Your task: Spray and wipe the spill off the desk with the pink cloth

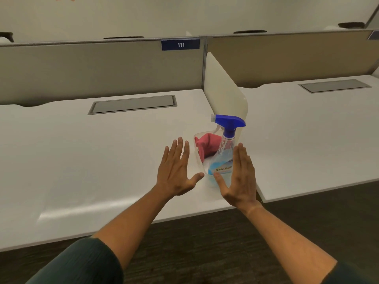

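Between both hands: bottle (223,152), cloth (207,146), near divider (225,89). Left hand (176,171), right hand (240,177) spread, empty. Desk (82,160) bare leftward to its edge.

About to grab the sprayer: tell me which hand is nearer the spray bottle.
Right. The right hand is up against the spray bottle, at its right side; the left hand hovers further left, beyond the clear tray.

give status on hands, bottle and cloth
Left hand, right hand open, empty. Spray bottle, pink cloth in clear bin, untouched. Nothing blocking.
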### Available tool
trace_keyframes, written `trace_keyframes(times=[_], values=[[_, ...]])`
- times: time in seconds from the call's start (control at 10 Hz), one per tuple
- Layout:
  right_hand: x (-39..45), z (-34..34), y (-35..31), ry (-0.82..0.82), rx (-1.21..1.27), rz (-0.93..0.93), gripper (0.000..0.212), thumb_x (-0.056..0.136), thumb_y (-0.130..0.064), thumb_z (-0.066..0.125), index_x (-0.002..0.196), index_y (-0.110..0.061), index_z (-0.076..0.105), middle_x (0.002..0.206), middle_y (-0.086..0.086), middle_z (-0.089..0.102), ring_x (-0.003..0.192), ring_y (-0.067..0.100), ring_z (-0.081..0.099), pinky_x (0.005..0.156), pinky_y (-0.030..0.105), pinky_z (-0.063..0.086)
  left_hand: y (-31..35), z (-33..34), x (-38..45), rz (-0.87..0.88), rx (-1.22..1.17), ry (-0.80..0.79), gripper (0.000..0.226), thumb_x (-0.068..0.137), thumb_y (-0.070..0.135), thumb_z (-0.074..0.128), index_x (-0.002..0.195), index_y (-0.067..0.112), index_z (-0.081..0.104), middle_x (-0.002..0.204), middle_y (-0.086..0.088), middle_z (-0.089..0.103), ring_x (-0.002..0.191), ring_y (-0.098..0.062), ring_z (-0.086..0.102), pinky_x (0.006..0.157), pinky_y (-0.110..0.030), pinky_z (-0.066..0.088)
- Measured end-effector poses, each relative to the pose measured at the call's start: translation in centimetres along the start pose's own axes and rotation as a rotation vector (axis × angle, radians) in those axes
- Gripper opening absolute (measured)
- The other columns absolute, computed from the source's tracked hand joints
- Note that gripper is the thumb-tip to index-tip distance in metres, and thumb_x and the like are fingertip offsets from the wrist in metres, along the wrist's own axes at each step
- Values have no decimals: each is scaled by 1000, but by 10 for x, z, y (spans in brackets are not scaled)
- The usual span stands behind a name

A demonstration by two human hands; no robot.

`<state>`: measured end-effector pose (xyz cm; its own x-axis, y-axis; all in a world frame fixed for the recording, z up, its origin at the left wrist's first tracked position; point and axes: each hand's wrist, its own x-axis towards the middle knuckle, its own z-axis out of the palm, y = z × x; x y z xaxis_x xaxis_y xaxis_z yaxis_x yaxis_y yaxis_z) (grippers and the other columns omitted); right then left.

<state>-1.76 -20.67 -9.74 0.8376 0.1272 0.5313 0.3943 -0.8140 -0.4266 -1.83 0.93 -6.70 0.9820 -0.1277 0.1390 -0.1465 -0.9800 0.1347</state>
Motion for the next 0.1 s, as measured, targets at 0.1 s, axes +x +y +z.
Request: trace_keyframes(times=[0.1], values=[[-4,4,-27,-6,17,-87,94,86,-50,60,154,-1,17,164,14,14,152,26,12,122,48,19,-13,-8,-13,-8,-20,29,102,70,86,-1,146,22,-25,156,-4,-30,146,-25,-24,120,-49,-7]])
